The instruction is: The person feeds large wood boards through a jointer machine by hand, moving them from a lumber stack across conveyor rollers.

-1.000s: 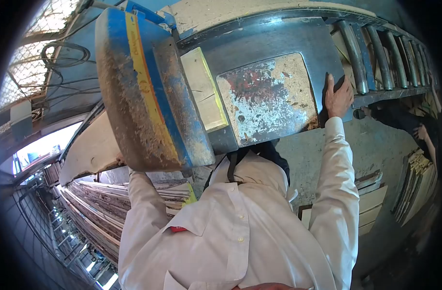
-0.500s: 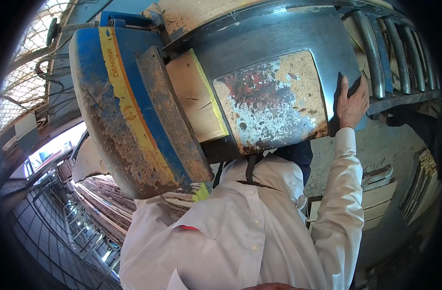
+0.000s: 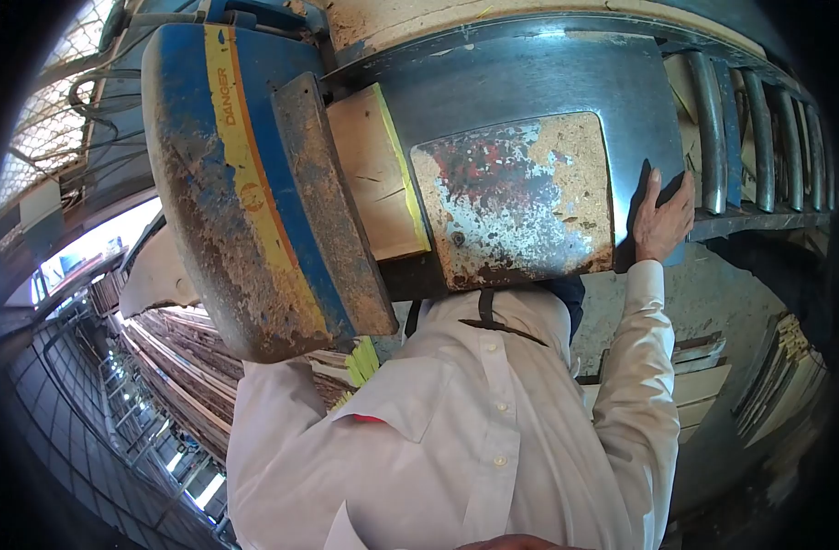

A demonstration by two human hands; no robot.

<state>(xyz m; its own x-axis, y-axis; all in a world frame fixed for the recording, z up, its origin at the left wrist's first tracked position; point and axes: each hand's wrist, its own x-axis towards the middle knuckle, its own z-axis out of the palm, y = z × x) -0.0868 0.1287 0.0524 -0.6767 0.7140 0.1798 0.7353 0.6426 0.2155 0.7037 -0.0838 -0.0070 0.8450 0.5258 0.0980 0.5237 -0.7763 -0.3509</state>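
My right hand (image 3: 664,215) lies with fingers apart on the right edge of a smooth grey metal machine table (image 3: 529,73), holding nothing. A worn inset panel (image 3: 520,202) with flaking paint is set into that table, left of my hand. A wooden board (image 3: 372,170) with a yellow-green edge sticks out from under a blue machine hood (image 3: 241,192) marked DANGER. My left arm runs down behind the hood, and its hand is hidden.
Metal rollers (image 3: 763,137) continue to the right of the table. Long stacked boards (image 3: 181,376) lie at the lower left below the hood. More planks (image 3: 781,380) stand on the floor at the right. Wire mesh (image 3: 48,137) covers the upper left.
My viewpoint has shifted and turned slightly. My right hand keeps its place on the table edge, and the board shows no clear movement under the hood.
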